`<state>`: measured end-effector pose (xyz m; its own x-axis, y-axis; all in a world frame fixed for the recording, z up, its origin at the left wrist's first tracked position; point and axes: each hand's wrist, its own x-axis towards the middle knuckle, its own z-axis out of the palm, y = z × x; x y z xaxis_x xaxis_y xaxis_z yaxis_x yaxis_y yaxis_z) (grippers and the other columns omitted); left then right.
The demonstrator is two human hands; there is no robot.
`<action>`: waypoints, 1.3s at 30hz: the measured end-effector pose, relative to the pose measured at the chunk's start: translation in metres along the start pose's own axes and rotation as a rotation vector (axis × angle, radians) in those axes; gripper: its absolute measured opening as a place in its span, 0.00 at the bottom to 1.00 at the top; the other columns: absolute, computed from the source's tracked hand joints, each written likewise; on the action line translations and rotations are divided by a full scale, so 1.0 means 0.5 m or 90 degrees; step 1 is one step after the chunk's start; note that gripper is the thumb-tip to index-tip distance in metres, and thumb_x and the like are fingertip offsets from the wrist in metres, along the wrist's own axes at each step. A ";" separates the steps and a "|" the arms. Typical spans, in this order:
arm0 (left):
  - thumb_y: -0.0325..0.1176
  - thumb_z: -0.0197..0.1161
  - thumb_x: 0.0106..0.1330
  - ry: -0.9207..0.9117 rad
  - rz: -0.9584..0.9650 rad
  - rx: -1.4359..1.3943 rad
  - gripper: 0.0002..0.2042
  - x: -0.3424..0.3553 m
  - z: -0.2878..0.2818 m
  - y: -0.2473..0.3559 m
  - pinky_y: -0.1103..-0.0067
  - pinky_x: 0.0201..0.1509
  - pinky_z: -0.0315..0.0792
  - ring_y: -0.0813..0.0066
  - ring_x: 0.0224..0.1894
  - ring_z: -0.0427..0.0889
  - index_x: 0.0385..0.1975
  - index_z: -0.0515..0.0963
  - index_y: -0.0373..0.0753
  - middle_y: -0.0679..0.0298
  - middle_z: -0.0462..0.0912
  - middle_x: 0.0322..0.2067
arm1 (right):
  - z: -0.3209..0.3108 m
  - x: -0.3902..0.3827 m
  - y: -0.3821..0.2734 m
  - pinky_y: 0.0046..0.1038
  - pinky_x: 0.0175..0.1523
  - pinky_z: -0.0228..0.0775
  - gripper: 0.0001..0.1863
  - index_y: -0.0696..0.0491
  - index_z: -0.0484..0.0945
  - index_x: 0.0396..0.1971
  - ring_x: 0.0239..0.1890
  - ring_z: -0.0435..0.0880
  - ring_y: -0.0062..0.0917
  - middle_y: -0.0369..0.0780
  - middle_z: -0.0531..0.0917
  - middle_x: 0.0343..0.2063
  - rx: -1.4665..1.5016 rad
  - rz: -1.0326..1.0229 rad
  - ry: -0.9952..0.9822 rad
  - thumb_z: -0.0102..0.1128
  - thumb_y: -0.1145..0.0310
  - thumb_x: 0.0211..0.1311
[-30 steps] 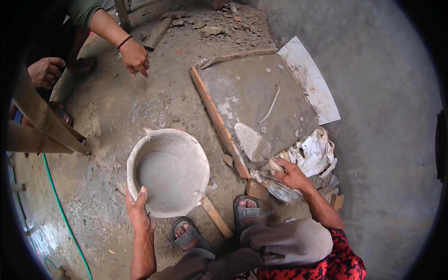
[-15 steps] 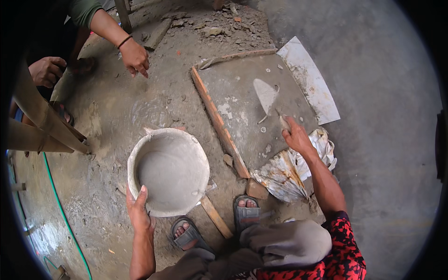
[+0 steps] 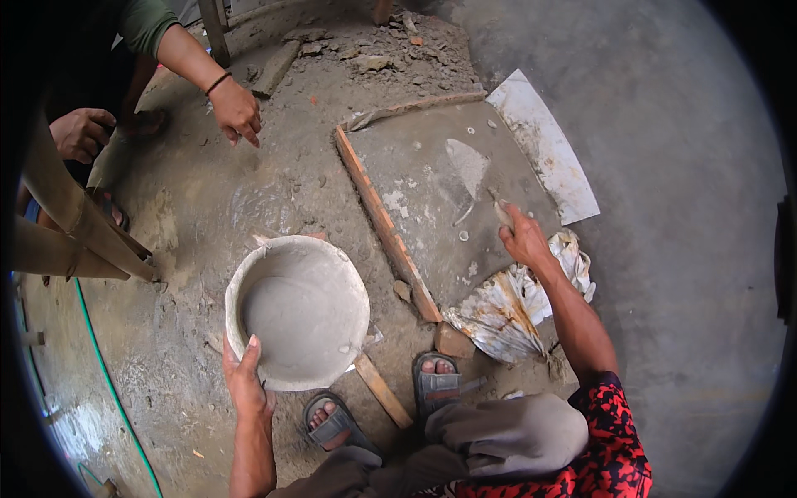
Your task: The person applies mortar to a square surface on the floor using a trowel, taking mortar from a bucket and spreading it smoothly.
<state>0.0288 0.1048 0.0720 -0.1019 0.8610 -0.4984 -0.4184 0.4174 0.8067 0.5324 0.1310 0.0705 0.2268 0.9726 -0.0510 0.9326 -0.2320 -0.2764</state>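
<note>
My left hand (image 3: 246, 383) grips the near left rim of a round, cement-crusted basin (image 3: 359, 309), its thumb over the edge. Smooth grey cement mix (image 3: 292, 317) covers the basin's bottom. In my right hand (image 3: 525, 238) is the handle of a trowel (image 3: 470, 168), its pale pointed blade reaching away over a flat mortar-stained surface (image 3: 432, 224). Whether the blade touches that surface, I cannot tell. Thin bricks (image 3: 383, 217) standing on edge line the surface's left side.
Across from me at the left, another person's hand (image 3: 236, 112) points downward. A crumpled white sack (image 3: 506, 319) and a white board (image 3: 544, 141) border the surface. Bamboo poles (image 3: 83, 207) and a green hose (image 3: 108, 378) are at left, rubble (image 3: 374, 62) at the back.
The trowel blade has tilted a little, looking greyer now. The basin's far side has tipped slightly while my left hand keeps its grip. The whole view has shifted slightly.
</note>
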 end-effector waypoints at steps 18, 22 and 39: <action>0.27 0.60 0.66 -0.002 -0.002 -0.007 0.28 0.003 -0.007 -0.001 0.68 0.60 0.70 0.63 0.55 0.74 0.66 0.61 0.37 0.55 0.73 0.56 | -0.007 -0.017 -0.022 0.49 0.48 0.71 0.23 0.51 0.71 0.54 0.43 0.80 0.53 0.56 0.80 0.39 -0.059 -0.066 -0.058 0.57 0.67 0.57; 0.26 0.60 0.66 0.007 -0.008 -0.026 0.28 0.002 0.001 0.009 0.69 0.60 0.70 0.64 0.55 0.75 0.66 0.62 0.37 0.55 0.73 0.55 | -0.017 -0.013 -0.039 0.48 0.48 0.71 0.23 0.50 0.71 0.55 0.43 0.79 0.53 0.55 0.80 0.40 -0.093 -0.062 -0.124 0.57 0.66 0.57; 0.29 0.61 0.66 -0.009 -0.001 -0.009 0.27 0.000 -0.005 0.003 0.69 0.61 0.68 0.65 0.55 0.74 0.65 0.63 0.38 0.57 0.73 0.55 | 0.027 -0.007 0.045 0.49 0.52 0.70 0.27 0.48 0.67 0.60 0.47 0.78 0.54 0.57 0.79 0.44 -0.045 -0.048 0.117 0.55 0.67 0.58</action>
<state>0.0258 0.1047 0.0724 -0.0883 0.8640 -0.4956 -0.4314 0.4153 0.8009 0.5489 0.1227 0.0517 0.1978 0.9694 0.1454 0.9648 -0.1663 -0.2038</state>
